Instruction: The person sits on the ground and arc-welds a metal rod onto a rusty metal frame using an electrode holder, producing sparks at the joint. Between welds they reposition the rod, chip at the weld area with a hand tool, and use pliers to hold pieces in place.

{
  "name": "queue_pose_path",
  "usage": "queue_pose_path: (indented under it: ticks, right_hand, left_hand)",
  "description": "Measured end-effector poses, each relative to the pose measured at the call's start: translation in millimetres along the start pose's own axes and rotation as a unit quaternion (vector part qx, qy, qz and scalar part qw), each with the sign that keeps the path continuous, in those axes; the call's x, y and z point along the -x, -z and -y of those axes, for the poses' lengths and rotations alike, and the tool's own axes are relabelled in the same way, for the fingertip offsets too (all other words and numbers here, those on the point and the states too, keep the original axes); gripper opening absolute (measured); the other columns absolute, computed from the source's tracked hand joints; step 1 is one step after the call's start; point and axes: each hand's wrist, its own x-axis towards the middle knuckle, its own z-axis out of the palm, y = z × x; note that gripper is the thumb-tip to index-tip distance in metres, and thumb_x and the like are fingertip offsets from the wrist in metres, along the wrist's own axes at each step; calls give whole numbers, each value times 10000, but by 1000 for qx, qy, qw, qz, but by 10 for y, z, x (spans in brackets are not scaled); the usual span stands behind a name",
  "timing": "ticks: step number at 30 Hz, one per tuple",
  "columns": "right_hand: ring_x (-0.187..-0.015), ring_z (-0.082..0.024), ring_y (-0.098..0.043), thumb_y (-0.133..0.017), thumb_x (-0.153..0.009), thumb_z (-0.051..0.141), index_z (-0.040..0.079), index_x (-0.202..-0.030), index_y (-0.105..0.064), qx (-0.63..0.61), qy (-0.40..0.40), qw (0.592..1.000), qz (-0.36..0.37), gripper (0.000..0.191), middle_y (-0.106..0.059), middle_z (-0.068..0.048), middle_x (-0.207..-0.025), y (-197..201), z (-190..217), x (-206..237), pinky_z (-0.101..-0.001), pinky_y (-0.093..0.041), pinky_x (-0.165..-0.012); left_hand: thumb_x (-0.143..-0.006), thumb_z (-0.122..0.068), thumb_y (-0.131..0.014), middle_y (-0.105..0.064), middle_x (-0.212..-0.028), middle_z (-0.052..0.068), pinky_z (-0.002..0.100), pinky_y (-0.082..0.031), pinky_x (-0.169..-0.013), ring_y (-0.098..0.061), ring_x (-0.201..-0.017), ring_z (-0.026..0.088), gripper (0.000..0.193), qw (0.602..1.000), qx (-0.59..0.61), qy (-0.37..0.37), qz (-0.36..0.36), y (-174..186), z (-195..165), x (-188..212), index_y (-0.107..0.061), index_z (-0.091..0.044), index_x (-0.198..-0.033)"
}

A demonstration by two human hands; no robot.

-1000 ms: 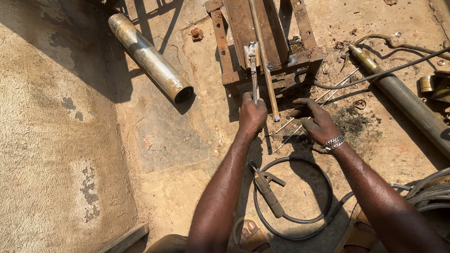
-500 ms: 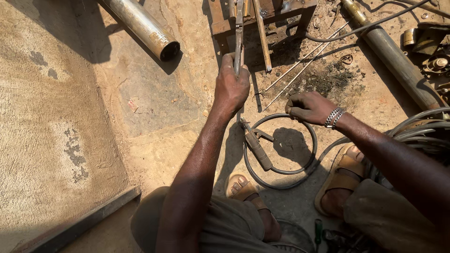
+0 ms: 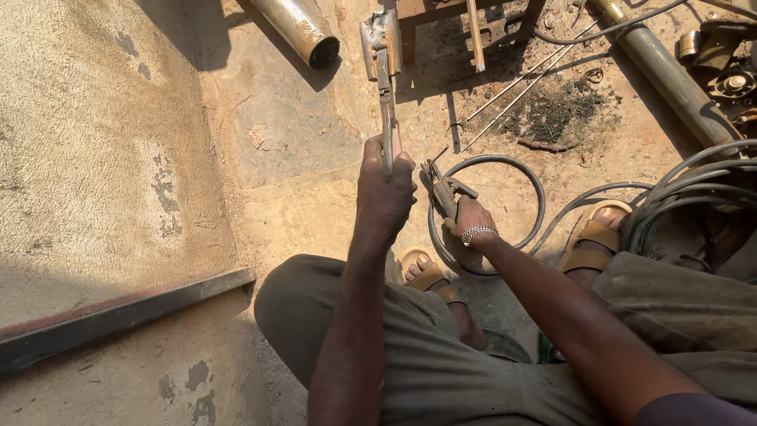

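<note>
My left hand (image 3: pixel 384 193) is closed around the handle of a long metal tool (image 3: pixel 382 71), its flat head raised over the dirt floor (image 3: pixel 292 158) near a steel pipe (image 3: pixel 300 30). It looks stiff, heavy and top-weighted, best held low on the handle. My right hand (image 3: pixel 467 217) clasps the welding electrode holder (image 3: pixel 440 188), beside the looped cable (image 3: pixel 536 197), which looks stiffly springy.

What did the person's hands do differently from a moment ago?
The right hand left the ground by the rods and took hold of the welding clamp on the cable loop. The left hand pulled back toward the body, still gripping the long-handled tool. The pipe stayed put.
</note>
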Motion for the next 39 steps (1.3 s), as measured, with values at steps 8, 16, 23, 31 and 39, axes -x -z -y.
queue_pose_path:
  ticks: [8, 16, 23, 31, 39]
  right_hand:
    - [-489, -207, -690, -612, -974, 352, 14, -1196, -462, -207, 67, 965, 146, 431, -686, -148, -725, 815, -256, 229, -346, -535, -406]
    - [-669, -94, -622, -799, -814, 298, 57, -1040, -681, -240, 247, 928, 140, 351, -663, -17, -786, 2663, -509, 616, -257, -535, -561]
    - [-551, -204, -619, -706, -919, 298, -5, -1183, -588, -207, 78, 971, -94, 418, -592, -105, -725, 3818, -969, 890, -375, -547, -503]
    - [-525, -190, -611, -502, -1115, 501, 63, -1160, -607, -305, 125, 934, -137, 452, -590, -52, -720, 3878, -1604, 977, -361, -539, -433]
    - [-579, -194, -609, -628, -1023, 465, 132, -1350, -509, -351, 161, 919, -78, 482, -571, -61, -723, 3388, -1784, 927, -413, -553, -523]
  left_hand:
    - [-969, -148, -488, -567, -784, 41, 272, -511, -438, -554, -560, 96, 311, 997, 72, -10, -32, 221, 56, -11, -483, 14, -1235]
    - [-895, -164, -473, -681, -809, 193, 442, -571, -610, -687, -629, 261, 476, 993, -79, -3, -82, 74, 10, -122, -468, -8, -1345]
    - [-916, -176, -469, -704, -1000, 335, 537, -530, -895, -712, -972, 466, 407, 992, -108, 47, -38, -651, 469, -137, -485, -4, -1284]
    - [-884, -130, -568, -664, -1043, 361, 560, -522, -902, -681, -992, 506, 467, 988, -147, 21, -31, -1667, 1446, -100, -433, 45, -1295]
    - [-900, -72, -598, -601, -1179, 344, 528, -529, -935, -651, -1089, 442, 572, 982, -142, 122, 30, -1801, 1501, -331, -313, 50, -1380]
